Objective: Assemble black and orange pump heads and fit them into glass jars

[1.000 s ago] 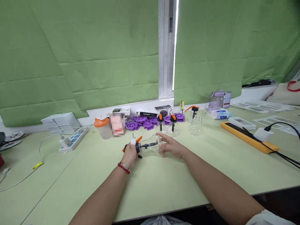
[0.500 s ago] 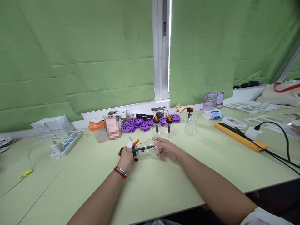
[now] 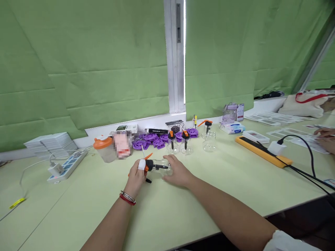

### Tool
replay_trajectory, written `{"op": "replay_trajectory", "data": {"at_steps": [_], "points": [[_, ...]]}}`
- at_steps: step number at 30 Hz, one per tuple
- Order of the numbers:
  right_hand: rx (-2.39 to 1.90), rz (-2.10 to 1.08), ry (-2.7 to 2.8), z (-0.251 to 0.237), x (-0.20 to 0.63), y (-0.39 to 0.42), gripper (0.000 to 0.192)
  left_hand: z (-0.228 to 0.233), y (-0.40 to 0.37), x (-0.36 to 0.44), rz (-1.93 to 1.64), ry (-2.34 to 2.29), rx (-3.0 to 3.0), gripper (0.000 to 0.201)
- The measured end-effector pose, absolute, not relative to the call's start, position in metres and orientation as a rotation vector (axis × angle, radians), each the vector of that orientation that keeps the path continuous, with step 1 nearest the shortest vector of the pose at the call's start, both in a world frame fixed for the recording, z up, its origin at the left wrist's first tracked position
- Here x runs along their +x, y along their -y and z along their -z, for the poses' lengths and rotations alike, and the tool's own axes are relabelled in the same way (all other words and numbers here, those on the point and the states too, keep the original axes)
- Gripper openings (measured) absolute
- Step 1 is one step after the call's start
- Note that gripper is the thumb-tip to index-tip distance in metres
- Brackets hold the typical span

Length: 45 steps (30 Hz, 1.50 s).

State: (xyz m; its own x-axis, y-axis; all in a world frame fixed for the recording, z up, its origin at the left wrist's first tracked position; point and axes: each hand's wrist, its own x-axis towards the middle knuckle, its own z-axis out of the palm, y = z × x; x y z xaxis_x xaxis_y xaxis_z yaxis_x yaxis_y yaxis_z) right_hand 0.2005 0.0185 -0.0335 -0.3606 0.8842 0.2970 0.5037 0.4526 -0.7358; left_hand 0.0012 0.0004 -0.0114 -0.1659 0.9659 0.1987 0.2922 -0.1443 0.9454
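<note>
Lying sideways between my hands is a clear glass bottle [image 3: 162, 162] with a black and orange top [image 3: 149, 165] and a black tube inside. My left hand [image 3: 136, 176] grips that top; a white wrap covers one finger, and a thin metal rod rises beside it. My right hand [image 3: 178, 171] is closed around the bottle's bottom end. Beyond stand two similar glass bottles [image 3: 172, 145] with black and orange tops, another topped bottle [image 3: 207, 128] with its orange lever sticking out, and a clear glass vessel [image 3: 209, 144] without a top.
Purple plastic parts [image 3: 151, 140] lie along the back. An orange-lidded cup [image 3: 103, 146] and white power strip [image 3: 68, 167] are at left. To the right are a tissue pack [image 3: 232, 128], yellow power strip [image 3: 261, 151] with cables, and another person's hand [image 3: 324, 134].
My right hand has moved from touching the bottle's end with its fingertips to wrapping around it. The view has shifted slightly right, and another person's hand shows at the right edge.
</note>
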Motion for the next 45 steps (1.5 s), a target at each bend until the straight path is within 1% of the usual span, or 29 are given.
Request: {"op": "replay_trajectory", "data": {"at_steps": [2,5,6,9,13,17,21,25,27,28,30,32,34,37,39,41,43,44,45], "points": [[-1.240,-0.658,1.965,0.039,0.196,-0.025,0.081,0.009,-0.003,-0.006,-1.366,-1.505,1.580,0.038],[-1.347,-0.653,1.936,0.047,0.189,-0.039,0.080,0.008,-0.014,-0.029,-1.309,-1.877,1.658,0.026],[-1.355,-0.639,1.949,0.049,0.186,-0.045,0.078,0.009,-0.019,-0.037,-1.263,-1.993,1.687,0.026],[-1.347,-0.530,1.997,0.052,0.175,-0.064,0.075,0.012,-0.028,-0.055,-0.999,-2.151,1.772,0.033],[-1.444,-0.426,1.988,0.050,0.158,-0.090,0.079,0.021,-0.028,-0.059,-0.740,-2.080,1.823,0.044],[-1.573,-0.434,1.936,0.050,0.147,-0.109,0.077,0.029,-0.027,-0.056,-0.690,-2.011,1.843,0.044],[-1.608,-0.472,1.916,0.050,0.144,-0.117,0.077,0.025,-0.024,-0.053,-0.658,-2.041,1.826,0.043],[-1.543,-0.498,1.907,0.050,0.149,-0.107,0.085,0.016,-0.022,-0.052,-0.547,-2.105,1.843,0.049],[-1.447,-0.429,1.938,0.048,0.162,-0.098,0.078,0.014,-0.022,-0.054,-0.520,-2.137,1.823,0.057],[-1.378,-0.362,1.966,0.047,0.173,-0.094,0.071,0.015,-0.023,-0.056,-0.514,-2.146,1.801,0.062],[-1.264,-0.185,1.999,0.044,0.203,-0.090,0.055,0.017,-0.024,-0.058,-0.526,-2.134,1.739,0.068],[-1.242,0.032,1.925,0.040,0.245,-0.091,0.048,0.019,-0.025,-0.057,-0.568,-2.081,1.665,0.071],[-1.334,0.206,1.706,0.038,0.290,-0.096,0.053,0.019,-0.023,-0.053,-0.624,-2.002,1.569,0.076],[-1.526,0.312,1.379,0.041,0.345,-0.106,0.075,0.012,-0.015,-0.047,-0.685,-1.851,1.428,0.091],[-1.678,0.247,1.171,0.048,0.368,-0.112,0.087,0.005,-0.009,-0.046,-0.690,-1.740,1.405,0.098],[-1.868,0.055,1.012,0.055,0.380,-0.118,0.102,-0.002,-0.004,-0.049,-0.658,-1.663,1.429,0.101],[-2.021,-0.136,1.026,0.063,0.386,-0.126,0.113,-0.006,-0.001,-0.052,-0.621,-1.628,1.477,0.096],[-2.073,-0.187,1.055,0.066,0.388,-0.129,0.114,-0.007,0.000,-0.053,-0.615,-1.613,1.508,0.091],[-2.096,-0.194,1.094,0.069,0.389,-0.133,0.111,-0.007,0.000,-0.054,-0.621,-1.597,1.540,0.085]]}}
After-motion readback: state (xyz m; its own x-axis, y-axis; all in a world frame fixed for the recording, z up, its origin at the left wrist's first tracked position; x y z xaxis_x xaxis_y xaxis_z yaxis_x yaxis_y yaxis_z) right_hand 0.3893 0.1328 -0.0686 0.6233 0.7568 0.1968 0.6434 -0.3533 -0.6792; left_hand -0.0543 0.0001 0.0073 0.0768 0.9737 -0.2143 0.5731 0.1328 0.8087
